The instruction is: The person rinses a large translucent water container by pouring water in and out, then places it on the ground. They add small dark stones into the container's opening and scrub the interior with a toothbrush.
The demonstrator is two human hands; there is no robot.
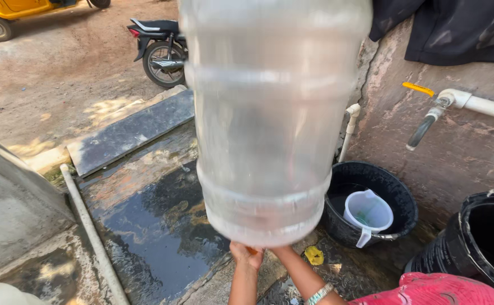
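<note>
A big clear plastic water jug (269, 113) fills the middle of the view, tilted with its narrow end down toward me. My left hand (246, 255) grips that lower end, where a bit of orange shows. My right hand (273, 250) reaches the same end from the right and is mostly hidden under the jug. A beaded bracelet (319, 294) sits on the right wrist. The jug looks nearly empty.
A black tub (394, 195) holding a white plastic pitcher (367, 213) stands by the wall under a tap (427, 121) with a yellow handle. A black barrel (484, 243) is at right. Wet ground (156, 226), a stone slab (131, 133), a ground pipe (88, 226) and a parked motorcycle (159, 48) lie left.
</note>
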